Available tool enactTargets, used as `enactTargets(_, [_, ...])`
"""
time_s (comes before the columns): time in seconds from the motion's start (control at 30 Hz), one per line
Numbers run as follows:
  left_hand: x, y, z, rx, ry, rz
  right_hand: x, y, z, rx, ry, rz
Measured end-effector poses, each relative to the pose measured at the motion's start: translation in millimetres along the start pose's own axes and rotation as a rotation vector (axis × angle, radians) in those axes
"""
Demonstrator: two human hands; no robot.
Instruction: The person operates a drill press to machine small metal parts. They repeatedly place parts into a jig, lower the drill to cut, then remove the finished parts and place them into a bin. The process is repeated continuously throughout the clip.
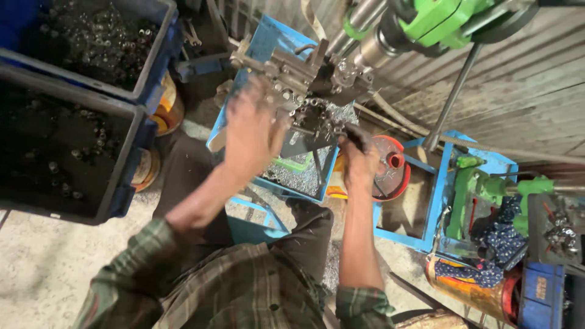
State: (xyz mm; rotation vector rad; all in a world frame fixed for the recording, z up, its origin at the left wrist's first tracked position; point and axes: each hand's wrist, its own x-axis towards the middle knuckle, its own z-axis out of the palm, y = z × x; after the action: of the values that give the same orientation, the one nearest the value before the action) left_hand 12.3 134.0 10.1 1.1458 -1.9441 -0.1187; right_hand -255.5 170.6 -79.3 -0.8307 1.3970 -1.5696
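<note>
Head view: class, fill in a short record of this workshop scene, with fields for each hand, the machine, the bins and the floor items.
left hand: blurred, on the metal fixture of the machine
right hand: closed on a dark handle beside the fixture
machine: green-bodied, mounted above a blue tray of metal shavings
bins: two dark blue crates at left, holding small metal parts
floor items: red oil can, blue frame, patterned cloth
clothing: green plaid sleeves
</note>
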Motion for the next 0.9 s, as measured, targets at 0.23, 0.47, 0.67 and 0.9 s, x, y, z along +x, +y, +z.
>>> enactTargets(0.23, [-18,52,-6,-0.489,-0.3,-0.1,-35,-60,-4,0.109,-0.35,-0.034])
enactTargets(0.47, [-24,45,11,-0.619,-0.311,-0.154,-61,-59,36,0.503,-0.153,0.069])
enactTargets(0.67, [-27,53,20,-0.341,-0.233,-0.063,-68,-35,61,0.537,0.048,0.206])
enactTargets(0.9, [2,31,-1,-0.173,-0.058,-0.025,-33,-42,48,-0.226,0.186,-0.221])
